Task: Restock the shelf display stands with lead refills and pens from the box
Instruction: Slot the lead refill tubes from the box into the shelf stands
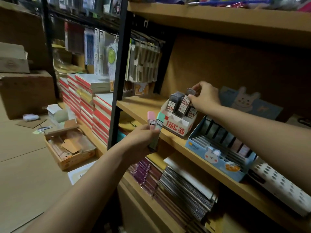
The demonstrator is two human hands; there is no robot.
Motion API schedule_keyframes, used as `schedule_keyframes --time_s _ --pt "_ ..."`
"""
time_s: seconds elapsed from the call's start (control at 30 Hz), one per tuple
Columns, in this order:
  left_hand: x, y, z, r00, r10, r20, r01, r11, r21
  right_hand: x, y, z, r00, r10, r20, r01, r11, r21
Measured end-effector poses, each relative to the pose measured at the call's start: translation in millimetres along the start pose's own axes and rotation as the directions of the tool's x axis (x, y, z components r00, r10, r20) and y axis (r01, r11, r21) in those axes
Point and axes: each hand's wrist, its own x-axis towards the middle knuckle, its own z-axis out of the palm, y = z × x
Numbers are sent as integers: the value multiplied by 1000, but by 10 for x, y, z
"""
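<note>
Restocking looks partway: my right hand (206, 96) pinches a dark refill case (185, 102) into the white display stand (178, 123); left hand (143, 140), just before the stand, grips two pastel refill cases (154, 126) not yet shelved.

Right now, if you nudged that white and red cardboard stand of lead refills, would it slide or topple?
Probably slide. The white and red stand looks like thin folded card, so likely light. It sits near the shelf edge, so a push could send it off. The tall dark refill cases, one gripped by the right hand, might make it top-heavy.
</note>
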Motion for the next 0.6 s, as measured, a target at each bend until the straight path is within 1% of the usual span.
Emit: schedule_keyframes --time_s 0.1,0.27,0.33,0.4,0.47,0.5,0.53,0.57,0.6 --pt "46 -26 -41 1000 6 -8 -6 1000 19 -1 15 56 1000 -20 14 20 999 -36" --pt "80 -44 -23 1000 25 1 -25 999 31 -35 9 108 991 -128 28 131 961 -242" --pt "83 -52 13 999 42 10 -42 998 45 -53 18 125 990 -140 17 138 938 -318" --pt "79 -69 50 998 61 26 -62 997 52 -71 19 107 990 -137 11 133 936 -327" --pt "67 -98 81 996 81 38 -83 994 67 -116 -2 38 989 -146 -4 141 961 -237" --pt "57 -115 95 995 91 43 -94 993 76 -168 -14 -17 990 -144 9 143 980 -140" --pt "53 -128 108 994 102 48 -105 991 82 -251 -37 -78 990 -126 59 128 991 -25" --pt "51 -141 123 992 112 54 -116 990 85 -371 -57 -135 984 -97 151 85 993 88" --pt "49 -148 143 991 122 63 -127 988 86 -516 -74 -186 962 -68 264 21 985 174"
